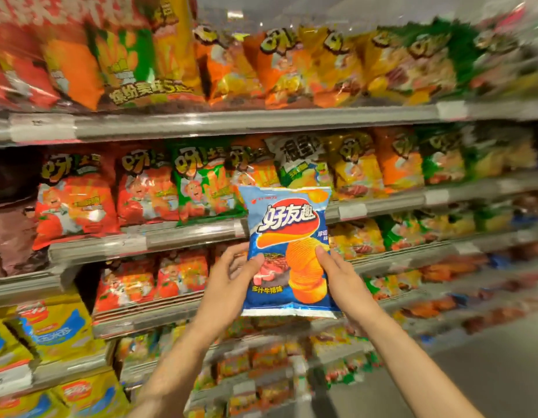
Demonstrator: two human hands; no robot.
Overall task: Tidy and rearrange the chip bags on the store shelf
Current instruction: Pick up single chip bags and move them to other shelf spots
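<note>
Blue and glossy, the chip bag point(287, 251) is held upright between both hands in front of the shelf rail point(183, 233), its top edge overlapping the row of bags above that rail and its bottom seam hanging below it. The left hand point(231, 274) grips the bag's lower left edge, thumb lying across the front over the printed steak picture and fingers curled behind. The right hand point(337, 273) grips the lower right edge the same way, thumb pressed on the printed stack of ridged orange chips, fingers hidden behind the film. The hands are apart, one on each side, with the bag's width between them. The bag is a puffed pillow shape with flat crimped seams at top and bottom, and its film is smooth and shiny with white lettering on a red swoosh. Directly above the rail, orange bags point(77, 194) and a green bag point(201, 182) stand in a crowded row, their crinkled foil catching light. Below the rail, more orange bags point(153, 276) lean back on a lower tier. Far below and left of the rail sit yellow bags point(50, 324) with blue panels. The rail itself is grey metal with clear plastic price-tag strips.
</note>
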